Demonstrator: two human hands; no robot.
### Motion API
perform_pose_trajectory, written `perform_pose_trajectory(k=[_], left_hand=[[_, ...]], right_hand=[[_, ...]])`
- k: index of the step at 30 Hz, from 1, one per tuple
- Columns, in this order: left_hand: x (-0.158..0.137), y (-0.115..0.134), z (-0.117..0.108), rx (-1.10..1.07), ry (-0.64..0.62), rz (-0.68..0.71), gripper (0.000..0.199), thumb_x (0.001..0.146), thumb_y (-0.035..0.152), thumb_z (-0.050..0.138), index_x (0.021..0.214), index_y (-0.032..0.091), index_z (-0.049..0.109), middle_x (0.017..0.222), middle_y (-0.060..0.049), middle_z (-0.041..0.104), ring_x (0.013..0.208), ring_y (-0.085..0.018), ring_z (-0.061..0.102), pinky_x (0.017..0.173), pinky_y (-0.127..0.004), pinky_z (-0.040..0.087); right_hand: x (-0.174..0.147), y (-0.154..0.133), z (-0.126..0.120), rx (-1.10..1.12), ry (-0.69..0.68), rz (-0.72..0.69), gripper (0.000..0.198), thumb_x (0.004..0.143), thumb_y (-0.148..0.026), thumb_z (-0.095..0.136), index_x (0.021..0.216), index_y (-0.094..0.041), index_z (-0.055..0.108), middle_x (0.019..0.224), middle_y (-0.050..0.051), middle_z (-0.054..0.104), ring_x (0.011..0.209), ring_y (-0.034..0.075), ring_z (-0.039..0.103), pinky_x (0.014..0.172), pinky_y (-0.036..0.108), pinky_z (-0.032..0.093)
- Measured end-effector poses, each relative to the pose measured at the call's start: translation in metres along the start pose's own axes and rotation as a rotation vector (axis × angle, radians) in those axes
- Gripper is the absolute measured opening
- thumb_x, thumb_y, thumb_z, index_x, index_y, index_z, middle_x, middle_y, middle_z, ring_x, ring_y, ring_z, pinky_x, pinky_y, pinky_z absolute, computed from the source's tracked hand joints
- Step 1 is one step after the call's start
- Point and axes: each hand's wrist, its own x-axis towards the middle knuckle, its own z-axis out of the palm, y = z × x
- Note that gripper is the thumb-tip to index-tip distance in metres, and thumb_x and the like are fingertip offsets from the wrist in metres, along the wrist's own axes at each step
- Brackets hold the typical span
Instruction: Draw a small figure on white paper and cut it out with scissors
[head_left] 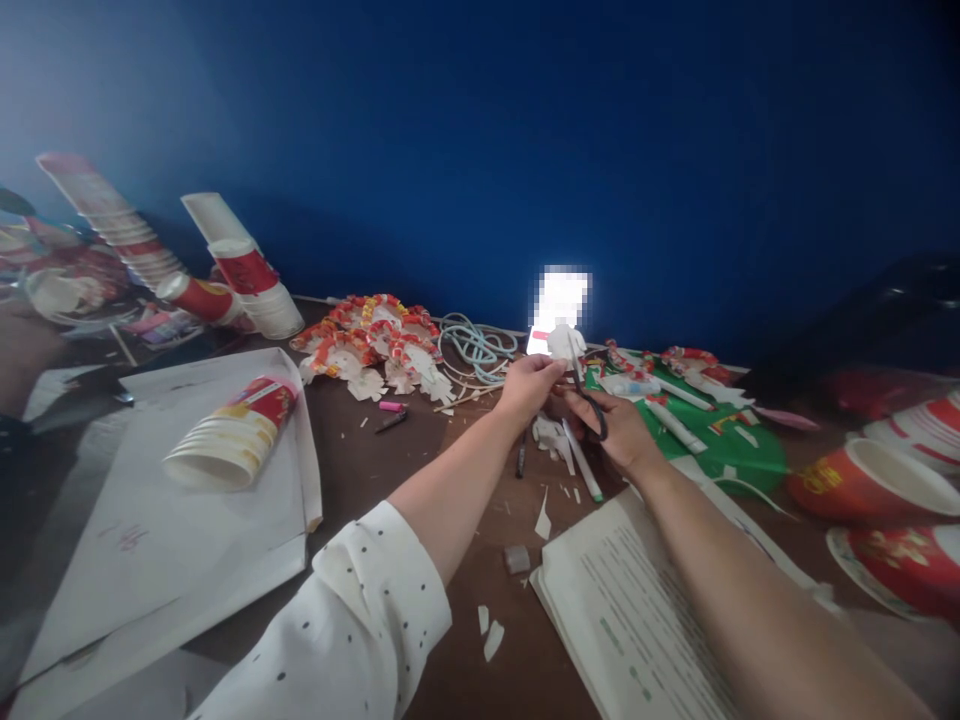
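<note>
My left hand [531, 388] pinches the edge of a small white paper piece [564, 343], holding it up above the table. In my right hand [619, 428] is a pair of scissors [591, 402] with dark handles, its blades pointing up at the paper. Right behind the paper stands a bright, glowing screen [561, 292]. Below my hands lie a white cut-out scrap [551, 437], a white marker with a green end [583, 462] and a dark pen [520, 455].
Red-and-white paper figures [375, 345] lie heaped beside a coil of pale blue cord [480, 345]. Paper cups [232, 440] rest on a white board [150, 560] at left; more cups [874, 475] stand right. A printed booklet [622, 600] and a green sheet [750, 460] lie right.
</note>
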Motion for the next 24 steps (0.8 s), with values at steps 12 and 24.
perform_pose_trajectory(k=[12,24], left_hand=[[-0.0021,0.001,0.0006,-0.047,0.005,0.0,0.023,0.076,0.031,0.073,0.068,0.014,0.06,0.06,-0.001,0.062,0.052,-0.009,0.056,0.055,-0.021,0.044],[-0.003,0.0006,-0.0005,-0.032,0.002,0.005,0.023,0.076,0.033,0.071,0.069,0.015,0.058,0.059,0.0,0.061,0.049,-0.009,0.054,0.051,-0.021,0.041]], right_hand=[[-0.0007,-0.0053,-0.0016,-0.021,-0.027,-0.011,0.044,0.081,-0.063,0.062,0.067,-0.021,0.064,0.053,-0.002,0.055,0.052,0.014,0.047,0.053,0.029,0.033],[-0.0018,-0.0076,-0.0033,0.012,-0.062,0.027,0.044,0.08,-0.06,0.065,0.062,-0.021,0.059,0.053,-0.002,0.054,0.052,0.013,0.045,0.053,0.028,0.031]])
